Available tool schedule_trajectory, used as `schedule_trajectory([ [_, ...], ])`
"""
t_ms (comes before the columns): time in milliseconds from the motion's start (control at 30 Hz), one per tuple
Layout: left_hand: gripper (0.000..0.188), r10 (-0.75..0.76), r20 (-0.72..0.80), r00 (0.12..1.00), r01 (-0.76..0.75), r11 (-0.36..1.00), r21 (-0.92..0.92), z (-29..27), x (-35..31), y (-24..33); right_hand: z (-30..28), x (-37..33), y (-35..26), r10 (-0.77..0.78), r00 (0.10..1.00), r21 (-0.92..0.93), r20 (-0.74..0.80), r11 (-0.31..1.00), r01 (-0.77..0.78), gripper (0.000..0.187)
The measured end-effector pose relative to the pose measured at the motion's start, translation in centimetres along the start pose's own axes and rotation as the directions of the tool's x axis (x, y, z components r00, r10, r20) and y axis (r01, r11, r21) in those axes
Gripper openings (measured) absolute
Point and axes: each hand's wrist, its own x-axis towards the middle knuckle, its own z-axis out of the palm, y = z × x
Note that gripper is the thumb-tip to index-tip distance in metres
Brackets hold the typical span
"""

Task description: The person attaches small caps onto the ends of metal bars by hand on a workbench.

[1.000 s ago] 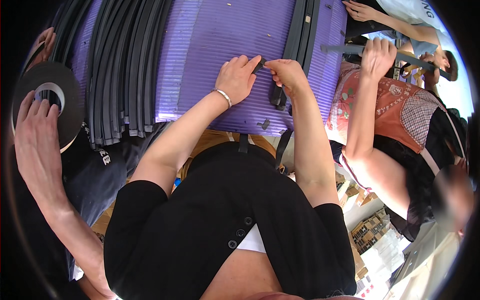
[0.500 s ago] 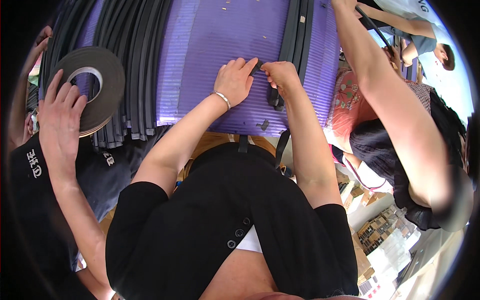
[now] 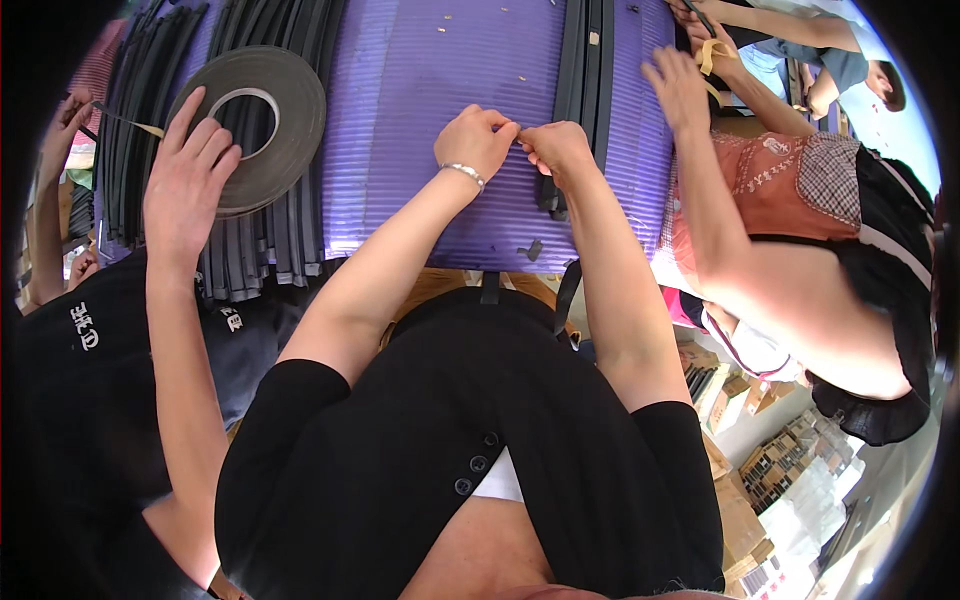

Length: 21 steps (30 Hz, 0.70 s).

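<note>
Dark bit (image 3: pixel 519 138), small, sat btwn your fingertips, just above the middle of the bench (image 3: pixel 430 75), mostly hidden by your fingers, so its shape was hard to tell. Your hands were nearly together there: L hand (image 3: pixel 475 140) had its fingers bent and tips closed on the bit's L side, exact grip hidden; R hand (image 3: pixel 558 150) pinched it from the R, thumb & index, other fingers curled under. Bracelet (image 3: pixel 463 172) was on your L wrist.

Black strips (image 3: pixel 583 80) ran up the bench just beside & partly behind your R hand; couldn't tell if you touched them. One had a pale patch (image 3: pixel 594 39). Bench was purple & ribbed, w/ a dark scrap (image 3: pixel 533 250) near the front edge, below your hands, & pale crumbs (image 3: pixel 522 78) farther up.

To your L, a co-worker's hand (image 3: pixel 190 165) lay on a big dark roll (image 3: pixel 300 115) w/ a pale core, held over a row of dark lengths (image 3: pixel 258 245) whose ends hung past the bench's front edge. To your R, another person's hand (image 3: pixel 682 90) was raised by the bench's R side, fingers spread, nr a yellowish band (image 3: pixel 714 52). Boxes (image 3: pixel 738 515) stood low, far R.
</note>
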Motion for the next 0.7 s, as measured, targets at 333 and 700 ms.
schedule_trajectory([
  [333, 0.019, -0.303, 0.188, 0.934, 0.297, 0.953, 0.063, -0.9, 1.6, 1.4, -1.0, -1.0, -0.6, -0.003, 0.986, 0.206, 0.169, 0.978, -0.032, 0.009],
  [700, 0.019, -0.331, 0.219, 0.918, 0.320, 0.944, 0.083, -1.2, 1.9, 1.7, -0.7, 0.1, -0.3, 0.005, 0.984, 0.107, 0.178, 0.994, -0.024, 0.010],
])
